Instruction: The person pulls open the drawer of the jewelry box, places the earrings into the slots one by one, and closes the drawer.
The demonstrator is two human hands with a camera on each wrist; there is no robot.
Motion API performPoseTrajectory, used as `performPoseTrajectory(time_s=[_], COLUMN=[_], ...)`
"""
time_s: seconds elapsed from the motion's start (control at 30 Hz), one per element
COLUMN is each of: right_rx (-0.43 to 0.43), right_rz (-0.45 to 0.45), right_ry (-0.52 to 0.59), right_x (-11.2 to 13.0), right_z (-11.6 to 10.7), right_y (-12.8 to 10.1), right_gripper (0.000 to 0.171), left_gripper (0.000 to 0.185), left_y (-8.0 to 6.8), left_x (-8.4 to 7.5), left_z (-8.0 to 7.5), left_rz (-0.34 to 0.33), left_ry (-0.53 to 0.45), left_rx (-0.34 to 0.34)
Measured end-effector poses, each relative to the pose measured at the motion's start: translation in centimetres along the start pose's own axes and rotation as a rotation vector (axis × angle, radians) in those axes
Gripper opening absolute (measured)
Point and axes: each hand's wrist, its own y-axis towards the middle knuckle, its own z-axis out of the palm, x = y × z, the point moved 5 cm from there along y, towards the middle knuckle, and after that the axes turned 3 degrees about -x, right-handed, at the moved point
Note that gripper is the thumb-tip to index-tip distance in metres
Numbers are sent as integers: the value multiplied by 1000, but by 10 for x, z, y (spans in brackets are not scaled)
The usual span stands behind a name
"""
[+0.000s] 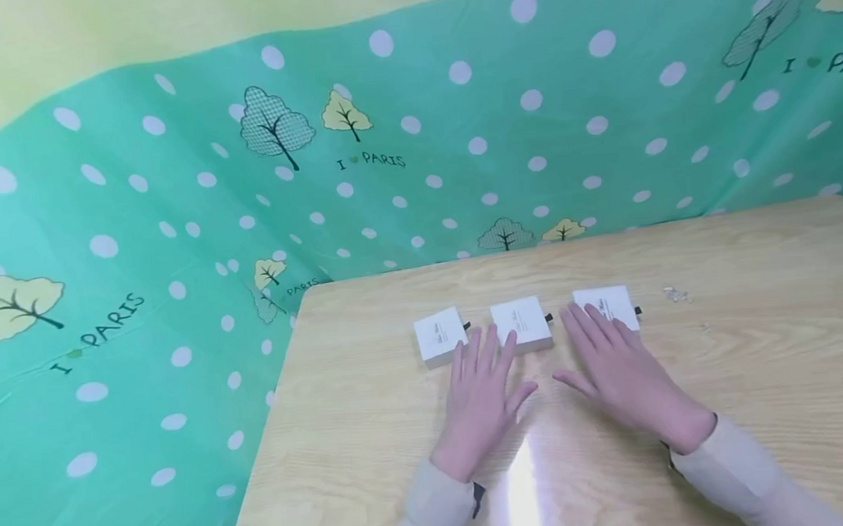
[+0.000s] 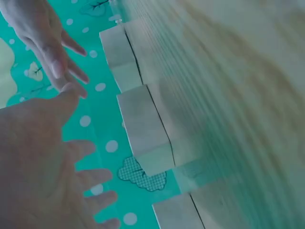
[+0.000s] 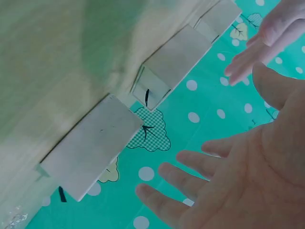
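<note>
Boxes [image 1: 520, 318]: row running left-right, far side of table [image 1: 346, 437]
Left hand [image 1: 476, 400]: fingers spread, empty; between left box [image 1: 439, 334] and middle box [image 1: 524, 314]
Right hand [image 1: 627, 379]: extended, empty; nearest right box [image 1: 620, 300]

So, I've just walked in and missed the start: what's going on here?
A person's left hand and right hand are outstretched over a wooden table, gripping nothing. Three white boxes sit in a row near the hands, each with a small black tab on its right side. Some small clear pieces lie farther right.
</note>
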Motion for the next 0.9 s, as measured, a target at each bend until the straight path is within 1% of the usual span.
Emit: performPoseTrajectory(time_s=[0.07, 0.1, 0.2, 0.3, 0.53, 0.73, 0.9], right_rx=[-6, -5, 2, 7, 13, 12, 34], right_rz=[-3, -4, -16, -27, -24, -30, -5], right_ry=[15, 24, 50, 81, 162, 185, 221], right_x=[0, 0, 2, 2, 0, 1, 0], right_z=[-1, -1, 1, 5, 12, 13, 15], right_y=[5, 7, 14, 21, 35, 46, 51], right_gripper=[82, 83, 84, 84, 84, 84, 85], left_gripper=[71, 71, 70, 70, 71, 73, 75], left_y=[4, 6, 11, 15, 25, 33, 40], left_x=[1, 2, 5, 9, 18, 25, 25], left_z=[-2, -2, -3, -3, -4, 1, 7], left_rz=[17, 20, 28, 22, 5, -9, 5], left_ry=[15, 20, 10, -14, -85, -107, -128], left_rx=[-31, -37, -30, -13, -54, -16, 17])
